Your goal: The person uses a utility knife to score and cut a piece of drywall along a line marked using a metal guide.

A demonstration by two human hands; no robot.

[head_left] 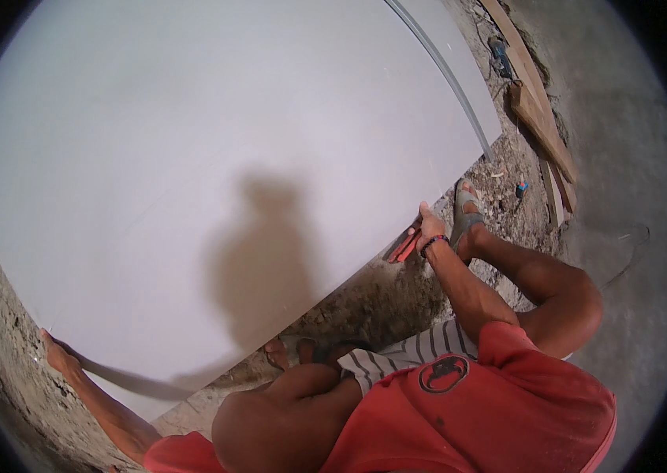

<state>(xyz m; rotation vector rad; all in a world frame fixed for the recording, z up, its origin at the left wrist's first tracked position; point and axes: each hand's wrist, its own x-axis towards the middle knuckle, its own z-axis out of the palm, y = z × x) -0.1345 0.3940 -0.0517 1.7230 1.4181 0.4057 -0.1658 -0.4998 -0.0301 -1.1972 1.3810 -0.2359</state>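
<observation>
A large white board [152, 158] lies in front of me, its near edge running slantwise past my knees. My left hand [59, 355] grips the board's left edge near its close corner, with the fingers partly hidden. On the near edge, toward the right, my right hand [430, 227] is closed on the board, one digit pointing over the top. Right beside that hand are the red and black handles of a tool [406, 244]; whether the hand touches them, I cannot tell. Across the board's far right part lies a long grey metal strip [448, 75].
Rough, debris-strewn ground [381, 303] surrounds the board. Wooden planks [542, 130] lie at the right, beside a blue corded power tool [499, 57]. A small blue object [522, 189] rests near my sandalled foot [467, 209]. Smooth grey concrete [625, 158] extends farther right.
</observation>
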